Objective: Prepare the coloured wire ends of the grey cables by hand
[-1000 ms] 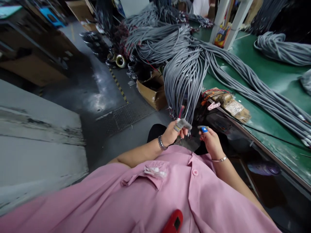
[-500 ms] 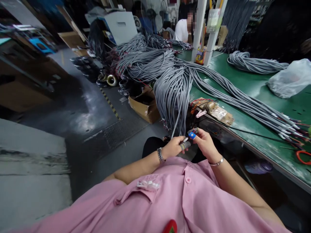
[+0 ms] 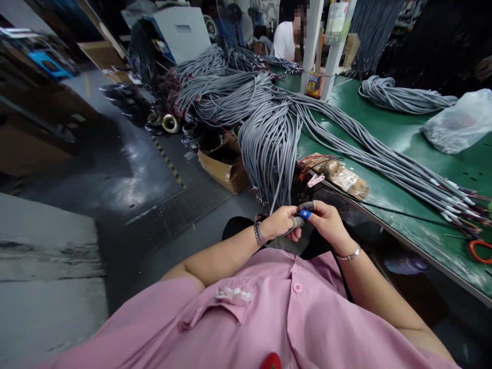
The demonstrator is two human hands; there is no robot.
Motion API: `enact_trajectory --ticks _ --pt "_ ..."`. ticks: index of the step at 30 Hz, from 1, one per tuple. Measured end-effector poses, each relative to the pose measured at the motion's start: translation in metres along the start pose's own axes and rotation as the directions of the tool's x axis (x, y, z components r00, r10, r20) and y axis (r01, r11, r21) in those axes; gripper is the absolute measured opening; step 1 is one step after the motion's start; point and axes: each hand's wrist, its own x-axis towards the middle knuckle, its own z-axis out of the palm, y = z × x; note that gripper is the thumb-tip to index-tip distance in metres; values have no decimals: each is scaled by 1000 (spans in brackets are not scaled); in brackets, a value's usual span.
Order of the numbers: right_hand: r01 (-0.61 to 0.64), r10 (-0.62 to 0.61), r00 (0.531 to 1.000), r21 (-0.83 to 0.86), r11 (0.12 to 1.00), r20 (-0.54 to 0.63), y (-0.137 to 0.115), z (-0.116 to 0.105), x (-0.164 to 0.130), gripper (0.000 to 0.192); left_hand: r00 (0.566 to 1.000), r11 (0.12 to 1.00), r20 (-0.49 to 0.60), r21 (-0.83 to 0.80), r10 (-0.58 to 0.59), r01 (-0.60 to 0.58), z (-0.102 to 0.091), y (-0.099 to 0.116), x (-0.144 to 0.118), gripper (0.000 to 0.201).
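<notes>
My left hand (image 3: pixel 280 224) is closed in front of my lap, its fingers wrapped with grey tape or finger covers. A single grey cable (image 3: pixel 275 197) runs down from the hanging bundle to this hand, and its end is hidden in the fingers. My right hand (image 3: pixel 325 221) pinches right against the left fingertips, with blue tape on the thumb and a grey cover on the index finger. What lies between the right fingertips is too small to make out. Just beyond my hands, a thick bundle of grey cables (image 3: pixel 267 148) hangs over the table edge.
More grey cables (image 3: pixel 369 143) stretch across the green table (image 3: pixel 407 133) to the right. A pink clip (image 3: pixel 315 180), orange-handled scissors (image 3: pixel 480 251) and a plastic bag (image 3: pixel 457 123) lie there. An open cardboard box (image 3: pixel 225 169) stands below. A person (image 3: pixel 285 41) sits behind.
My left hand has moved slightly right and up, so both hands now meet at the fingertips. The white tip seen earlier at the left fingers is now covered. The view has shifted slightly.
</notes>
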Motion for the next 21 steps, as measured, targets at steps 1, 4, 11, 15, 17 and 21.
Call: enact_trajectory --ticks 1,4,11,15,17,21 --pt "15 -15 1000 -21 1000 -12 1 0 1 17 1000 1000 -11 -23 0 -1 0 -1 2 32" --pt "10 -9 998 15 1000 -68 5 -1 1 17 998 996 -55 -86 12 -17 -1 -1 4 35" --pt "-80 106 987 204 976 -121 17 -1 9 15 998 984 -57 -179 -19 9 -7 0 10 39" --pt "-50 77 982 156 987 -172 23 -1 13 16 986 985 -165 -171 0 -29 -8 -1 17 41" --pt "-51 78 980 148 988 -181 24 -1 14 16 960 984 -278 -161 32 -79 -7 -5 21 41" --pt "-81 122 974 215 973 -188 27 3 14 17 901 963 -430 -213 62 -168 -4 -12 26 38"
